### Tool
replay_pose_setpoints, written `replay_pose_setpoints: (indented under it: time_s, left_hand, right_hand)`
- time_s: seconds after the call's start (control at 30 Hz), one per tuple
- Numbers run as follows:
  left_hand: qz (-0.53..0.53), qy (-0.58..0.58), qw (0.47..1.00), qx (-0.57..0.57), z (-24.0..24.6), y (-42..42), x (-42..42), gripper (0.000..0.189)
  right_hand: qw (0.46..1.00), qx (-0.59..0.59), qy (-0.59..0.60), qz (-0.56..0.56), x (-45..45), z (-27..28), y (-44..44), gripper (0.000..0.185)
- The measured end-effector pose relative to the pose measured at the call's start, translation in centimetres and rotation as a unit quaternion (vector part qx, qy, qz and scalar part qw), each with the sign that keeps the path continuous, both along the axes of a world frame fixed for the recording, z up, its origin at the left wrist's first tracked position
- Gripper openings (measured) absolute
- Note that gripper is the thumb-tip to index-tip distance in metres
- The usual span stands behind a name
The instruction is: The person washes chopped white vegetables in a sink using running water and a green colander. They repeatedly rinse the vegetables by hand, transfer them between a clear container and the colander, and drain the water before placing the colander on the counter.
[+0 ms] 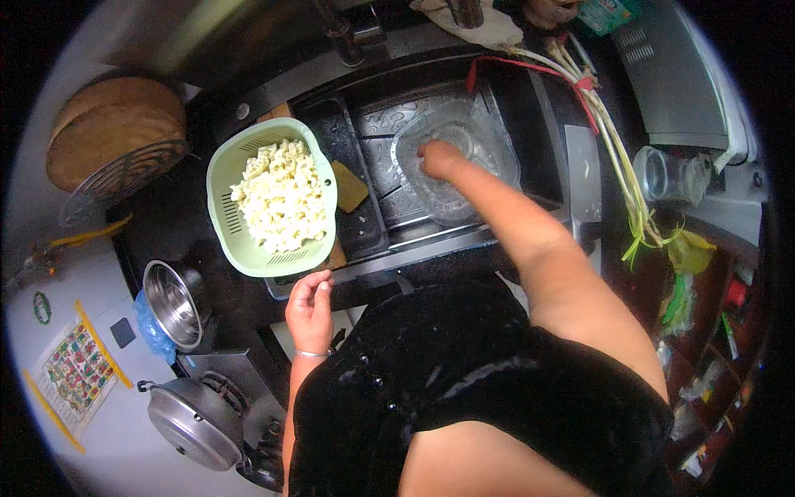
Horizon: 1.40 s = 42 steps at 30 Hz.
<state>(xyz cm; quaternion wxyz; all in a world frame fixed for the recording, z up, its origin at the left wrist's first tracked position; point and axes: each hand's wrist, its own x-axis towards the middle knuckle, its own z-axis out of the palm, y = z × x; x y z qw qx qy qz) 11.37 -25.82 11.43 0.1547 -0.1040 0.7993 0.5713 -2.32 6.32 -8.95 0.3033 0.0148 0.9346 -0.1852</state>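
My right hand reaches into a clear plastic basin in the dark sink; its fingertips point down inside the basin, and whether they grip anything is hidden. The basin seems to hold some water. Near the counter's front edge my left hand is raised with bent fingers, holding nothing that shows, with a bracelet at the wrist. Just beyond it stands a light green plastic colander with many small white cauliflower-like pieces. A yellow sponge lies between colander and basin, on the black drain tray.
Leeks or large scallions tied with red lie right of the sink. The faucet rises behind it. A steel bowl and a lidded metal pot on the stove stand at the left, below a round wooden board and a wire rack.
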Motion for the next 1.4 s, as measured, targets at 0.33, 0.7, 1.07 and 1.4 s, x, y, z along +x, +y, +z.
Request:
replay_pose_setpoints:
  time_s: [0.33, 0.7, 1.07, 1.4]
  left_hand:
    - [-0.022, -0.009, 1.000, -0.013, -0.8, 0.3, 1.1, 0.015]
    - [-0.019, -0.016, 1.000, 0.003, -0.9, -0.4, 3.7, 0.015]
    - [0.025, -0.051, 0.997, 0.060, -1.1, -1.8, 3.5, 0.013]
    - [-0.011, -0.049, 0.998, 0.040, -2.3, -1.6, 2.5, 0.012]
  right_hand:
    - [0.925, -0.196, 0.218, 0.242, 3.9, 10.3, -9.4, 0.016]
    - [0.943, -0.036, -0.048, 0.329, 4.1, 2.5, -19.5, 0.029]
    - [0.964, -0.065, -0.018, 0.258, 4.2, 3.1, -18.7, 0.025]
    - [0.946, -0.012, 0.244, -0.212, 4.9, 6.7, 3.9, 0.031]
